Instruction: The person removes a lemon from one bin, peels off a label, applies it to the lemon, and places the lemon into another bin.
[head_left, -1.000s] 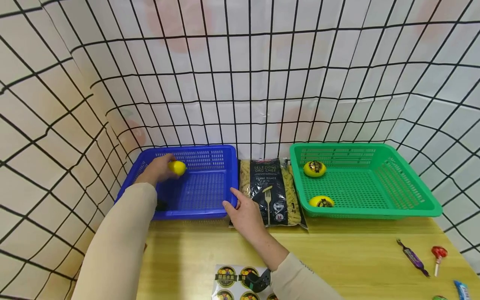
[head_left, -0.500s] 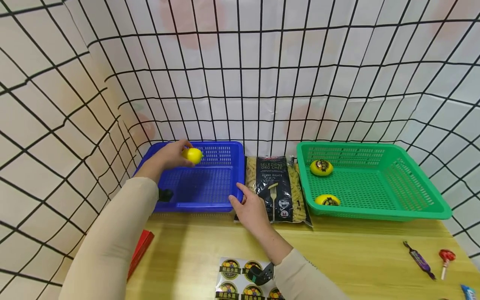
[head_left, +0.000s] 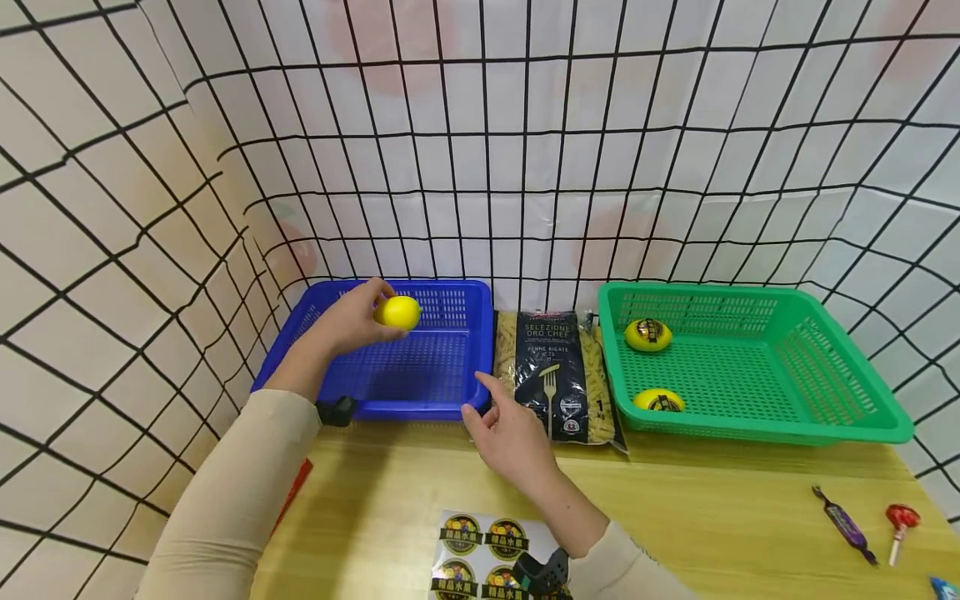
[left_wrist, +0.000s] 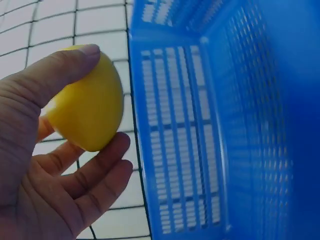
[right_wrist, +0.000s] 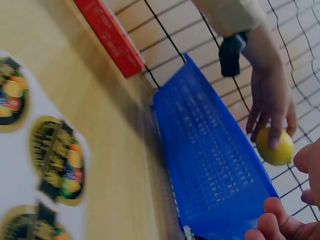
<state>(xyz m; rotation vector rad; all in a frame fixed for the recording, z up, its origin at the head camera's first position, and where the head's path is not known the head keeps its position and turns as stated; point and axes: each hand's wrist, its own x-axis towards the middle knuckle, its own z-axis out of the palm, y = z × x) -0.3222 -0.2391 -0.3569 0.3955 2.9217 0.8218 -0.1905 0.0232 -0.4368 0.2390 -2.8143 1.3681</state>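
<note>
Head view: a yellow lemon (head_left: 398,312) shows bright, smooth and glossy, plump and oval, with a small greenish tip at its right end and plain yellow skin on the side in sight. Close up in the left wrist view it tapers to a blunt point, and its far edge falls into a darker shade.

It is held up over the blue basket (head_left: 405,410), seen toward the basket's back wall. The left hand (head_left: 348,323) grips it, thumb on one side and fingers on the other. A dark band (head_left: 337,411) circles that wrist.

By the basket's front right corner, the right hand (head_left: 513,433) has thumb and forefinger spread apart, the other fingers bent; whether they touch the rim, I cannot tell.

Just right of the basket lies a pasta bag (head_left: 551,375), then a green basket (head_left: 772,429). Inside that, well apart, lie two lemons (head_left: 648,334) bearing black-and-gold labels.

Nearer on the wooden table (head_left: 375,500) is a sheet of round stickers (head_left: 480,554), partly behind the right wrist. A red box (right_wrist: 110,37) lies to the left; at far right are a purple-wrapped sweet (head_left: 845,521) and a red lollipop (head_left: 902,518).
</note>
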